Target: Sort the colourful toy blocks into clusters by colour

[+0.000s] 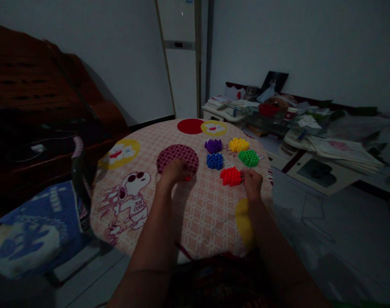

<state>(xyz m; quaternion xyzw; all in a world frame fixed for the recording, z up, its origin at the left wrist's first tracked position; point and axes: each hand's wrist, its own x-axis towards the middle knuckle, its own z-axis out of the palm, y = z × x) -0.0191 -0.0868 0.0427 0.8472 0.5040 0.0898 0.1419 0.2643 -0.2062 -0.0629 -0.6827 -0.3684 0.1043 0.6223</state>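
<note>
My left hand [175, 171] is closed over the near right part of a round, dark pink board [169, 155] dotted with dark spots. A bit of bright red [186, 179] shows under its fingers; whether they grip it is hidden. At the right, the fingers of my right hand [252, 182] pinch at the right edge of a red cluster of small knobby pieces [231, 176]. Similar clusters lie just beyond: blue [215, 161], purple [213, 146], yellow [239, 144] and green [249, 158].
Everything lies on a round table with a patterned cloth [201, 222]. Left are a wooden bench [31, 81], a chair's armrest [81, 184] and a blue bag [40, 231]. A low cabinet [323, 167] piled with papers and a red bowl [268, 110] stands at the right.
</note>
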